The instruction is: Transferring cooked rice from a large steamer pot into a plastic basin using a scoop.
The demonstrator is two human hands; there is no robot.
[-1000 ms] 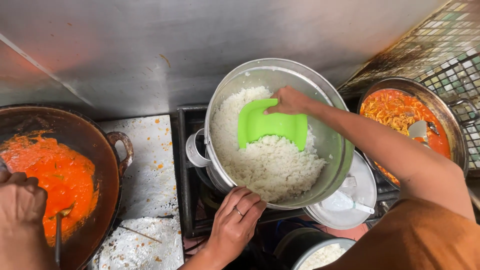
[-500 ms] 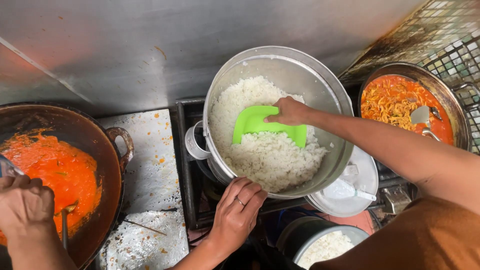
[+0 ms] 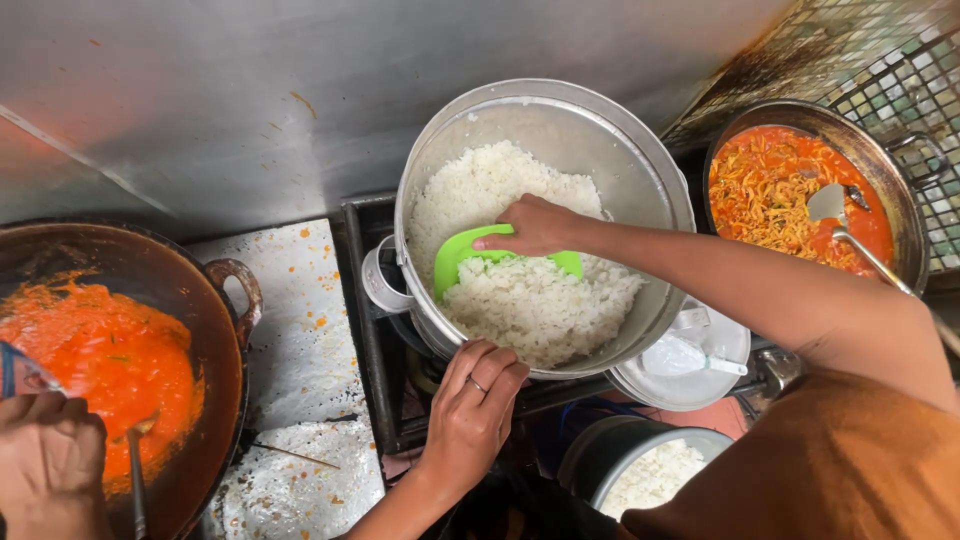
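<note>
The right hand (image 3: pixel 535 225) is closed around a green scoop (image 3: pixel 462 262), which is pushed into the cooked rice (image 3: pixel 520 270) inside the big metal pot (image 3: pixel 600 130). The left hand (image 3: pixel 472 410) is laid on the near rim of the pot, fingers curled over the edge and gripping it; a ring is worn on one finger. The pot is tilted toward the person, and the rice is heaped against its near, lower side, while the far inner wall is bare.

The pot is set on a dark stove (image 3: pixel 365 330), and behind the pot a smeared steel wall (image 3: pixel 250 90) is seen. To the left of the pot, a splattered, foil-like countertop (image 3: pixel 295 330) is spread, and beyond it a dark pan (image 3: pixel 215 300) full of orange sauce (image 3: pixel 110 370) is placed. Another person's hand (image 3: pixel 45 465) is held at that pan with a utensil, at the lower left corner. To the right of the pot, a second pan (image 3: pixel 900 210) with red shredded food and a ladle (image 3: pixel 845 225) is set against a tiled wall (image 3: pixel 900 70). Just below the pot on the right, a round lid (image 3: pixel 700 360) and a bowl of rice (image 3: pixel 650 475) are crowded close. Open room is found only on the countertop left of the pot.
</note>
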